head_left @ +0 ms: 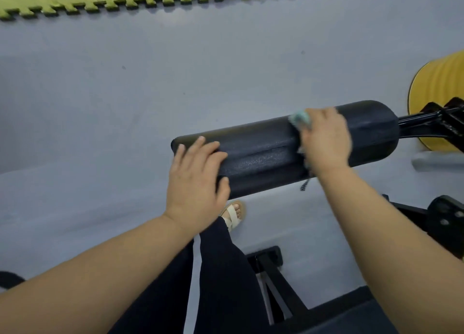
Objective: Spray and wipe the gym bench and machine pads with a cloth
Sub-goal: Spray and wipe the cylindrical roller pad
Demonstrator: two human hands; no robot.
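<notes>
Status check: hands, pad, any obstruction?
Left hand flat on the free end of the roller pad. Right hand pressing cloth on pad near the frame end. Nothing blocking the pad; spray bottle not in view.

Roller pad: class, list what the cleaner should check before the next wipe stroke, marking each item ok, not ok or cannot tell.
1. Left hand rests on the pad at its free end, steadying it: ok.
2. Cloth lies between right hand and pad: ok.
3. Grip on cloth firm: cannot tell, blurred.
4. Pad wet with spray: cannot tell.
5. Foot apart from the frame: ok.
</notes>
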